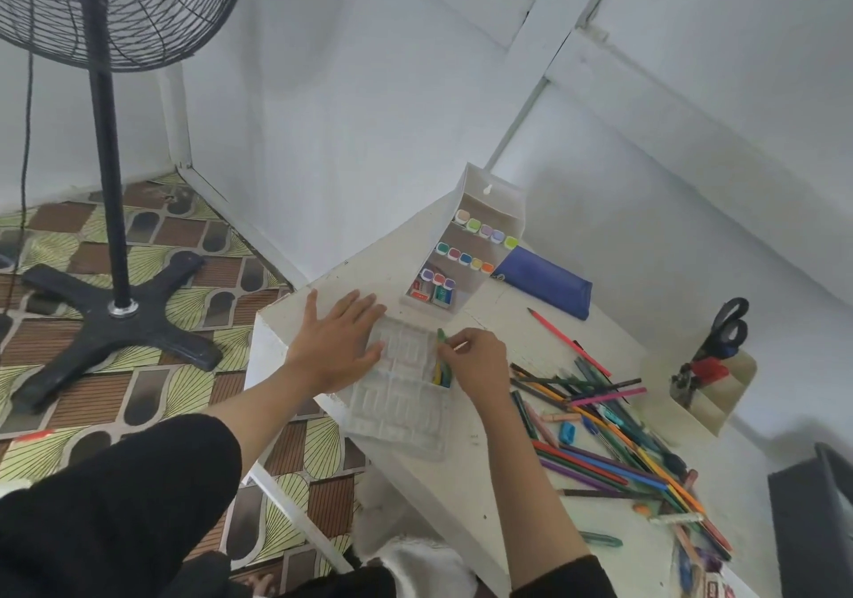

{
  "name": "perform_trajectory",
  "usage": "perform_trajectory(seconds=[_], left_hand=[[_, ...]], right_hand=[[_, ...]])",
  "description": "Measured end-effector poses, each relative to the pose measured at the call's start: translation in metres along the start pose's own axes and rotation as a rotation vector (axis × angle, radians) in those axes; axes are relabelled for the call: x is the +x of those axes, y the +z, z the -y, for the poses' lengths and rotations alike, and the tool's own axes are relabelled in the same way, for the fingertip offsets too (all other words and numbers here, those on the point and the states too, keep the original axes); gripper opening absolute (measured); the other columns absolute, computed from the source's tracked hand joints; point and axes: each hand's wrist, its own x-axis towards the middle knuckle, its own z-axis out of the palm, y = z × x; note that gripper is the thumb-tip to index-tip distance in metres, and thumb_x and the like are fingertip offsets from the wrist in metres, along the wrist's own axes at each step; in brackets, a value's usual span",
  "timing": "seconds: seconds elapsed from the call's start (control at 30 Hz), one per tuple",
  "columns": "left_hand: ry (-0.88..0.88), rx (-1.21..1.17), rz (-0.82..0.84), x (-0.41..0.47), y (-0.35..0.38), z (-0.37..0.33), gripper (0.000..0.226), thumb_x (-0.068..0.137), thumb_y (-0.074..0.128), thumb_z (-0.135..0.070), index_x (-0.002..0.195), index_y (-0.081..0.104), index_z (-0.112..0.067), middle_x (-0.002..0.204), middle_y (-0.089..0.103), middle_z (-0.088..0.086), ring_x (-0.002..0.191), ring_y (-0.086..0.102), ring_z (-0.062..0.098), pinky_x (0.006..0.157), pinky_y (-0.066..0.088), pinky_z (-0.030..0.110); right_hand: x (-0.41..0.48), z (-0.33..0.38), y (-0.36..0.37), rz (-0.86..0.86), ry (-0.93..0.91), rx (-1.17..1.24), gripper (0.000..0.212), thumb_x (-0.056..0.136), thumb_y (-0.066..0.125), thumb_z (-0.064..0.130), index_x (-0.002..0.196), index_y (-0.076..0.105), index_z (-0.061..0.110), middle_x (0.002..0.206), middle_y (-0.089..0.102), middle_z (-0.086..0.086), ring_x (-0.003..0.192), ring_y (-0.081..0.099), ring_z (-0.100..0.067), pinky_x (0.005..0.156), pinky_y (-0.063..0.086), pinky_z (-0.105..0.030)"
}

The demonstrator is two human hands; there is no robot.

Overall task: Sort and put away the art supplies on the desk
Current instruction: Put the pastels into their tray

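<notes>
A clear plastic compartment tray (401, 406) lies on the white desk (466, 482) near its left edge. My left hand (337, 343) lies flat with straight fingers on the tray's far left corner. My right hand (475, 359) pinches a few short coloured crayons (441, 364), green and yellow among them, at the tray's right edge. A heap of coloured pencils (614, 431) sprawls over the desk to the right of that hand.
A white tiered box of coloured paint pots (466, 251) stands at the desk's far end beside a blue pencil case (544, 281). A holder with black scissors (720, 366) stands at the right. A black pedestal fan (111, 274) stands on the patterned floor, left.
</notes>
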Motion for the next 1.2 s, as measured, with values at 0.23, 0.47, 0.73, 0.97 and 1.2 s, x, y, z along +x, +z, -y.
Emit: perform_trajectory(seconds=[0.23,0.47,0.73,0.97,1.2], left_hand=[[0.003,-0.026,0.0,0.001,0.0,0.001,0.086,0.074,-0.008,-0.063,0.151,0.012,-0.03,0.16,0.006,-0.01,0.147,-0.003,0.01,0.112,-0.008,0.058],[0.016,-0.044,0.004,-0.001,-0.002,0.002,0.086,0.074,-0.007,-0.062,0.152,0.009,-0.029,0.16,0.007,-0.008,0.147,-0.002,0.011,0.114,-0.008,0.058],[0.015,-0.034,-0.003,0.0,0.0,0.003,0.085,0.074,-0.006,-0.063,0.152,0.008,-0.029,0.16,0.005,-0.01,0.147,-0.003,0.01,0.113,-0.009,0.056],[0.045,-0.015,0.025,0.002,0.0,0.005,0.082,0.073,-0.006,-0.068,0.15,0.001,-0.04,0.16,0.0,-0.009,0.147,-0.007,0.012,0.111,-0.01,0.06],[0.06,0.004,0.043,0.003,0.001,0.004,0.081,0.071,-0.007,-0.077,0.147,-0.007,-0.048,0.16,-0.003,-0.009,0.147,-0.009,0.015,0.109,-0.01,0.064]], right_hand=[[-0.003,0.006,0.012,0.013,0.13,-0.005,0.035,0.081,0.069,0.043,0.096,0.056,0.015,0.089,0.054,0.002,0.083,0.056,-0.018,0.07,0.044,-0.031],[-0.008,0.001,0.023,-0.018,0.118,0.101,0.022,0.085,0.068,0.03,0.087,0.052,0.015,0.082,0.054,0.005,0.072,0.053,-0.011,0.061,0.04,-0.026],[-0.023,-0.015,0.016,-0.151,-0.005,0.352,0.002,0.089,0.063,0.017,0.087,0.062,0.016,0.069,0.057,0.001,0.06,0.05,-0.008,0.052,0.039,-0.009],[-0.033,-0.057,-0.01,-0.351,0.136,0.212,0.007,0.086,0.065,0.01,0.093,0.065,0.011,0.081,0.06,0.0,0.074,0.056,-0.013,0.062,0.039,-0.016],[-0.035,-0.077,-0.015,-0.275,0.186,0.044,0.02,0.082,0.072,0.017,0.101,0.068,0.015,0.106,0.06,-0.006,0.089,0.058,-0.017,0.073,0.043,-0.026]])
